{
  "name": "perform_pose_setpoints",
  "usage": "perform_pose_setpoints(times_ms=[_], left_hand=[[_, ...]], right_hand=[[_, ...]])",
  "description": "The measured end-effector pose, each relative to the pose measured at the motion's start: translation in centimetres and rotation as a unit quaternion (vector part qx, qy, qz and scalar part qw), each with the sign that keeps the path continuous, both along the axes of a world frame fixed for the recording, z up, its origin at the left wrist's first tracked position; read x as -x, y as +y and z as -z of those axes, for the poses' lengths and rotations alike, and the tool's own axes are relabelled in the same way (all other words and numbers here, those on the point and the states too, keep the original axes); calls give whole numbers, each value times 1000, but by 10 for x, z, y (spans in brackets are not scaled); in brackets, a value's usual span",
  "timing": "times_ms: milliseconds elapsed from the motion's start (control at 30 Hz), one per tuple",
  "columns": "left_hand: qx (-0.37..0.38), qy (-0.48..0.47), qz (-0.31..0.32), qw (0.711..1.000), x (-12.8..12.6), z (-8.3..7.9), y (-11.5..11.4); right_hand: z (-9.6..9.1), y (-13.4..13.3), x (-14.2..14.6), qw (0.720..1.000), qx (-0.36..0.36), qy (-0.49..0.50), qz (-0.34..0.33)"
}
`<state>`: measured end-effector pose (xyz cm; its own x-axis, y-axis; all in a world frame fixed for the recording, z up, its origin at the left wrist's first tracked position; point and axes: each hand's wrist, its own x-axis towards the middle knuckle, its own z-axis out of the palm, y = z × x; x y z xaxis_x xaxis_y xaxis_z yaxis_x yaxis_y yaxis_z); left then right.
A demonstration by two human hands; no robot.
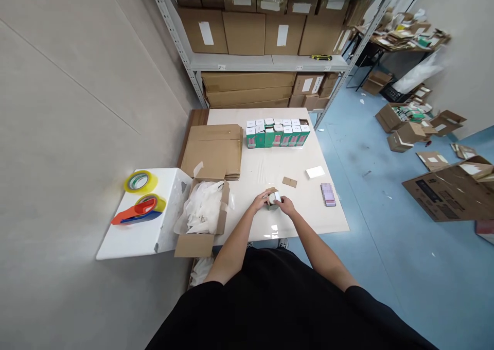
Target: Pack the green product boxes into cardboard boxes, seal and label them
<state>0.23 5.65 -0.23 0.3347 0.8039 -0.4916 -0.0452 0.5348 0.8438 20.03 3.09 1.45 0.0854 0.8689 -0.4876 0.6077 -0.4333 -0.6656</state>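
Observation:
Near the front edge of the white table (pixel 254 164), a small white-and-green box (pixel 274 197) sits between my two hands. My left hand (pixel 261 200) grips its left side, fingers curled, and a bit of brown cardboard shows at its top. From the right, my right hand (pixel 285 205) closes on the same box with fingertips at its upper edge. A flat brown cardboard piece (pixel 289 182) lies just beyond the hands. Farther back, several green-and-white boxes (pixel 278 135) stand in rows. What is inside the held box is too small to make out.
Left are flat cardboard sheets (pixel 212 152), an open carton (pixel 223 219) of white plastic bags and a white block (pixel 154 237) bearing yellow tape (pixel 131 181) and a red tape dispenser (pixel 133 211). Right lie a white card (pixel 315 172) and a purple stack (pixel 328 194). Shelving (pixel 247 62) stands behind.

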Motion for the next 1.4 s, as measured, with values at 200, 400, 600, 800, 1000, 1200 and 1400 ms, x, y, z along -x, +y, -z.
perform_pose_setpoints(times_ms=[200,400,600,800,1000,1200,1400], left_hand=[[-9,26,-58,998,-3,6,-11],[-31,98,-59,993,-14,3,-15],[-152,204,23,967,-7,3,-18],[-184,238,18,953,-12,5,-20],[-190,255,22,948,-10,1,-17],[-150,237,-1,960,-8,3,-19],[-150,208,5,967,-8,4,-19]], right_hand=[[-10,5,5,999,13,-41,-22],[-16,12,1,999,15,-29,-17],[-20,17,-17,996,36,81,-7],[-15,10,-31,984,76,157,41],[-20,14,-19,993,-23,74,88],[-44,20,8,978,-128,-131,-101],[-51,19,30,963,-32,-230,-137]])
